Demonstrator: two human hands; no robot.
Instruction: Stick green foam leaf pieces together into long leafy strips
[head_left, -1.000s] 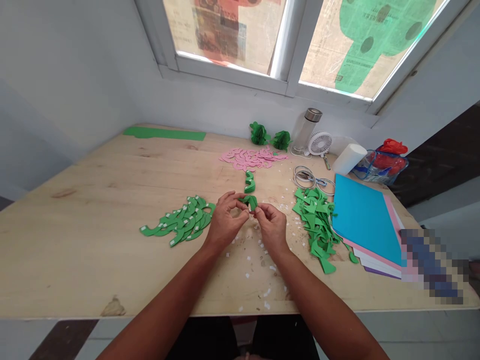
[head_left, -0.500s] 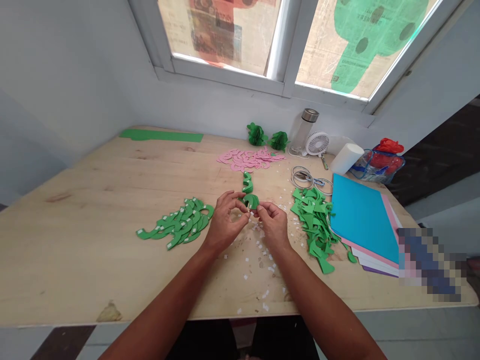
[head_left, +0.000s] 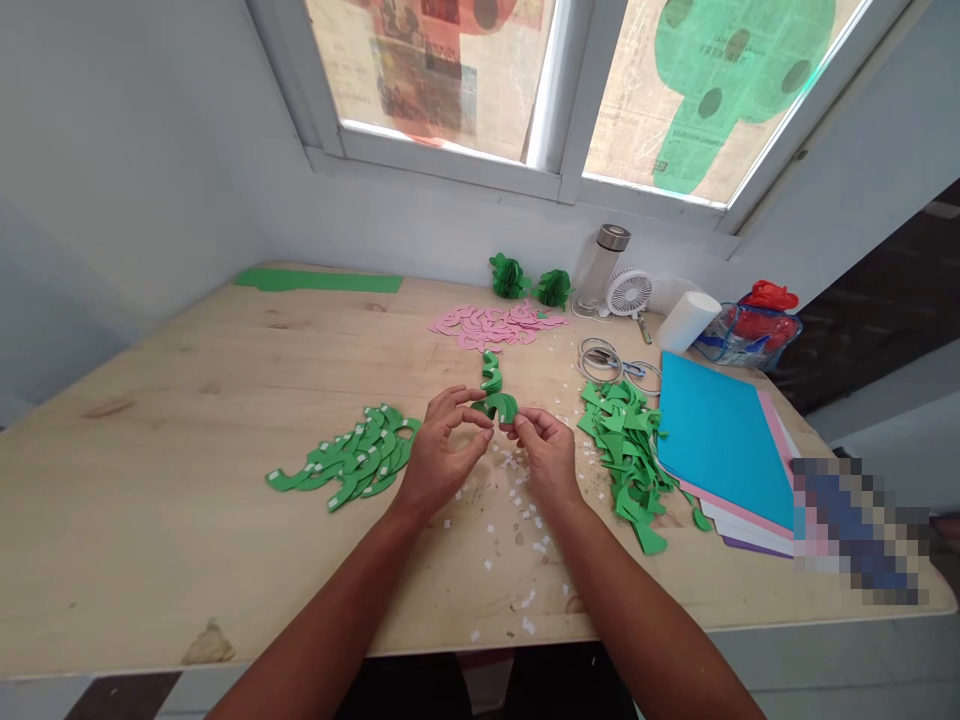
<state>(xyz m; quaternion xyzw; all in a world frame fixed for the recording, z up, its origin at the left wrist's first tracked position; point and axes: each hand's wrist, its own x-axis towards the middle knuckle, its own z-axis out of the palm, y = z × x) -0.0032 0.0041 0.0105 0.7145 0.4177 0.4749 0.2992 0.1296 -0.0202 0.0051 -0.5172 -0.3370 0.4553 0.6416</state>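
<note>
A layered green paper piece with a small white square on it is between my hands near the table's middle. My right hand pinches its right end. My left hand is at its left, fingers curved and closed towards the thumb; whether something small is between the fingertips is too small to tell. Just beyond lie more curved green pieces. Left of my left hand spreads a pile of curved green pieces with white squares.
Pink paper pieces lie behind. Green scraps, scissors and blue sheets are at the right. A bottle, fan and two green paper balls stand by the wall. White bits litter the front.
The view has shifted slightly. The green piece's layers now show more spread in an arch, and my left fingertips have moved a little left, away from its front.
</note>
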